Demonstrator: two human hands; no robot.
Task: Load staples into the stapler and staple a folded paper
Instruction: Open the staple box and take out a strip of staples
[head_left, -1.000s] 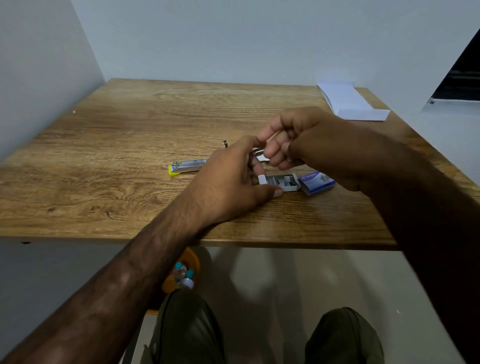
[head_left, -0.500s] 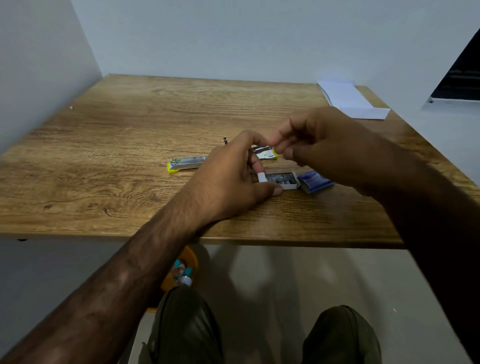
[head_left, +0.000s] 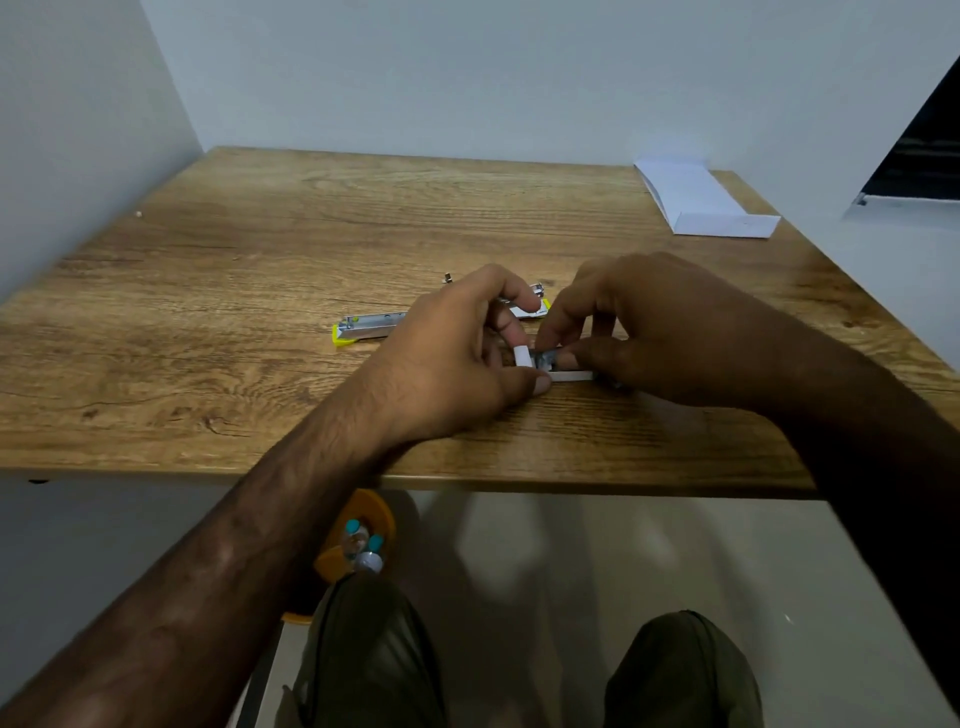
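A yellow and metal stapler (head_left: 366, 327) lies opened flat on the wooden table (head_left: 260, 312), partly hidden behind my left hand (head_left: 457, 353). My left hand holds the small white staple box (head_left: 563, 373) at its left end, thumb against the tray's side. My right hand (head_left: 660, 332) has come down onto the box, its fingertips pinching at the staples (head_left: 546, 358) inside. The box's blue sleeve is hidden under my right hand. A folded white paper (head_left: 701, 205) lies at the far right of the table.
A tiny metal piece (head_left: 448, 278) lies just beyond my left hand. Walls close in the table at the left and back. Below the table edge stand an orange holder with small bottles (head_left: 358, 545) and my knees.
My right hand has dropped from above the stapler down onto the staple box and now covers the blue sleeve. My left hand has stayed on the box.
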